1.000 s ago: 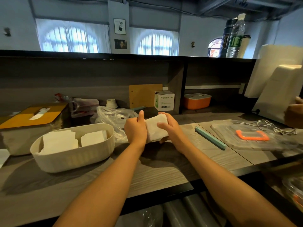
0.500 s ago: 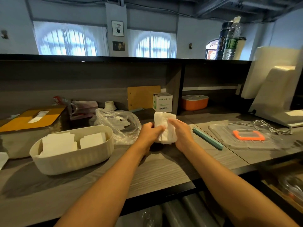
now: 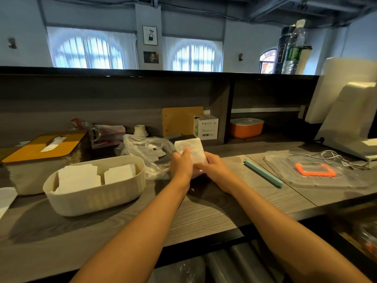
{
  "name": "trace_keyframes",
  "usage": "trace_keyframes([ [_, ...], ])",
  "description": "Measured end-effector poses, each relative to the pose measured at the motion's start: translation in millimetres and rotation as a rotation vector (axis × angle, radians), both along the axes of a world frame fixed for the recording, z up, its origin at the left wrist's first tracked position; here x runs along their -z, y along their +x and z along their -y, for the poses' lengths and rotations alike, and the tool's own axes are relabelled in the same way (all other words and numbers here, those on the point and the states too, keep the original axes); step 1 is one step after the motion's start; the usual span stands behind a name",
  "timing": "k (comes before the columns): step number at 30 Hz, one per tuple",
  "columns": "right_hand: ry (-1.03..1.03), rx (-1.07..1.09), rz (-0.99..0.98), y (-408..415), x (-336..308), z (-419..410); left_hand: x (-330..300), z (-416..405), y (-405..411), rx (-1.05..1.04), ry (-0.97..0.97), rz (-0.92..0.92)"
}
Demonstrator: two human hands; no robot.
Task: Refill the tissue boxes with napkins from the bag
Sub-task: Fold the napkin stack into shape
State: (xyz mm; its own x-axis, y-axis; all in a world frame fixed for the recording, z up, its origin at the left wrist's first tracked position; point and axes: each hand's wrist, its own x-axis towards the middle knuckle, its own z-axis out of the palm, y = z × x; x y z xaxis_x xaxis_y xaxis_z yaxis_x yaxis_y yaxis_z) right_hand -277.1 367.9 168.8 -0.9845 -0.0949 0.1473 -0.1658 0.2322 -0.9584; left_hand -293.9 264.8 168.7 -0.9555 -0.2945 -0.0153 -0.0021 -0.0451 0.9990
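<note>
The left hand (image 3: pixel 182 164) and the right hand (image 3: pixel 214 168) hold together a stack of white napkins (image 3: pixel 191 151), each with its fingers curled round the lower part, so that the stack stands nearly upright above the desk (image 3: pixel 204 209), just beside the clear plastic bag (image 3: pixel 146 150). The bag lies crumpled and looks almost empty, though a few pale pieces seem to be inside. To the left, the cream open box (image 3: pixel 93 193) has already two piles of napkins in it, with some free room on its right side, so I judge it is partly filled. Behind it the box with the orange lid (image 3: pixel 40 148) is closed and one tissue comes out of its slot; it looks finished. What is left, I think, is to place this stack into the cream box.
</note>
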Motion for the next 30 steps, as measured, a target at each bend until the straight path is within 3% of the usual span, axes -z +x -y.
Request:
trace_keyframes([
  [4,0.021,0.031,-0.079,2,-5,-9,-2,4,6,0.051,0.144,-0.104],
  [7,0.009,0.100,-0.081,-1,-7,-16,-3,11,3,0.061,0.084,-0.176],
  [13,-0.157,0.281,-0.101,-2,-3,-20,0,16,7,0.225,-0.040,-0.098],
  [17,-0.135,0.244,-0.046,-3,1,-8,-2,4,10,0.163,-0.048,-0.105],
  [22,-0.122,0.397,-0.109,-10,2,-4,3,-11,8,-0.024,-0.164,-0.208],
  [25,-0.099,0.435,-0.099,-13,5,-6,4,-7,1,-0.125,-0.158,-0.165],
  [30,-0.168,0.412,-0.075,-14,3,-9,5,-7,0,-0.059,-0.103,-0.173],
])
